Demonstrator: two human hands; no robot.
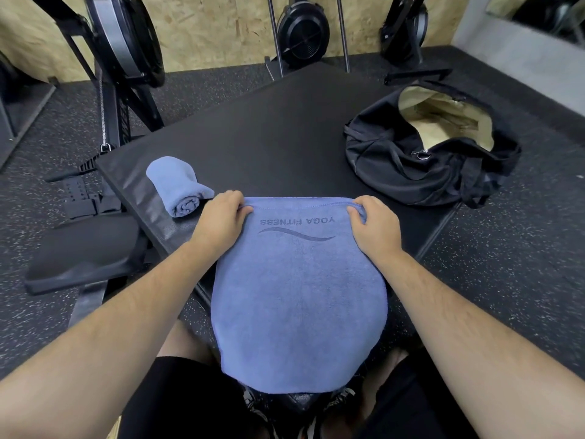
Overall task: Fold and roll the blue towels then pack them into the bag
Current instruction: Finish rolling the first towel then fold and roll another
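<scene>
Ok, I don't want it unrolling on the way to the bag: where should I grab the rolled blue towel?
Take the rolled blue terry towel round its middle, coming from above. It lies on its side on the black padded platform, spiral end toward you, with its loose flap on the right; a grip that pins that flap against the roll should keep it closed.

Gym: rubber floor (506, 280), rowing machines (123, 42) w/ fan flywheels, OSB wall (215, 30).
</scene>
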